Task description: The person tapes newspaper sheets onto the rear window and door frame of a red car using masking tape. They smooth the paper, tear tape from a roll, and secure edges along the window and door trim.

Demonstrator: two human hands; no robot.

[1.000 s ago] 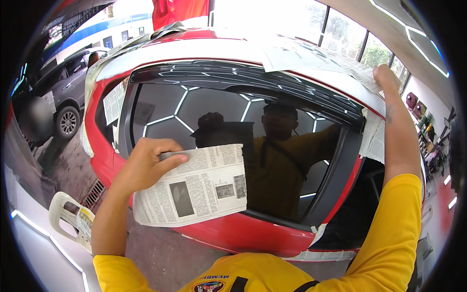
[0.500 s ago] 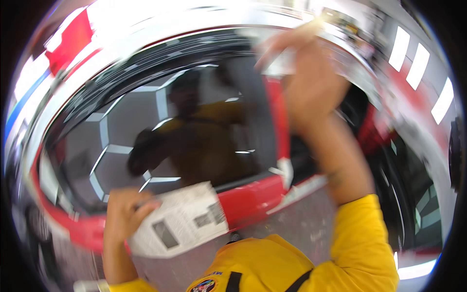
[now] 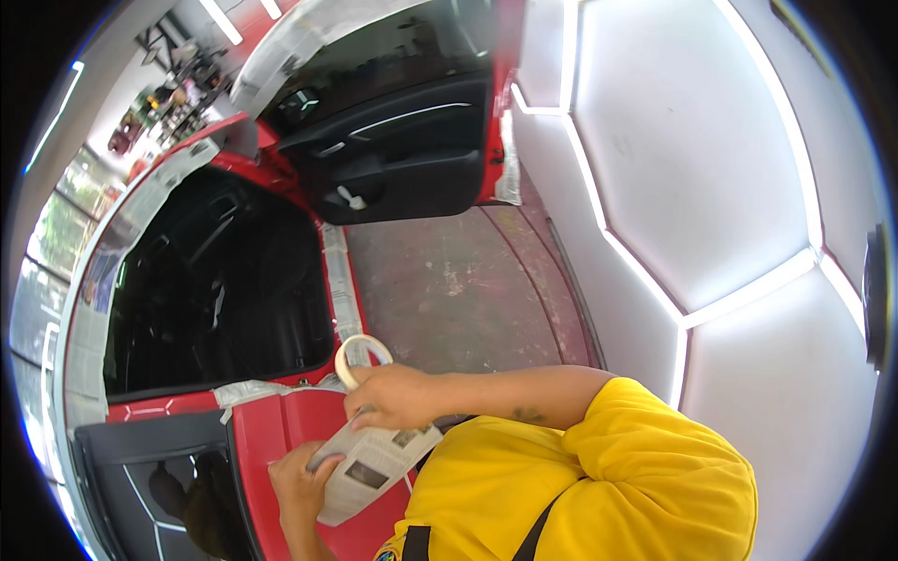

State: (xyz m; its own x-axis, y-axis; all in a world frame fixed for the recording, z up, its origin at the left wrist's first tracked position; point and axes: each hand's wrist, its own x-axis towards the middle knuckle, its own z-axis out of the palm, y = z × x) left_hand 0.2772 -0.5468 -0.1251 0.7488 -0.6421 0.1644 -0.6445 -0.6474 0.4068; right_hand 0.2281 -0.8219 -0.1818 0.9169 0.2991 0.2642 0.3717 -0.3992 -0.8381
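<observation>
My left hand [image 3: 297, 481] grips a folded sheet of newspaper [image 3: 388, 458] by its left edge, the thumb lying on top. Close beside it, my right hand [image 3: 398, 395] is closed around a roll of cream masking tape [image 3: 344, 365], and its fingers touch the newspaper's upper edge. Whether a strip of tape runs between roll and paper is hard to see. Both hands are in front of a red car panel [image 3: 276, 430], next to a dark, reflective window [image 3: 178, 496].
An open car door [image 3: 402, 178] with black trim stands ahead, its window edged with paper. Taped newspaper strips [image 3: 343, 280] line the door opening [image 3: 215, 290]. A white wall [image 3: 692, 168] with hexagonal light strips rises on the right, above a stained floor [image 3: 449, 290].
The view has turned right, toward the open door. My right hand, raised and blurred over the car before, has come down beside my left hand. My left hand still holds the newspaper.
</observation>
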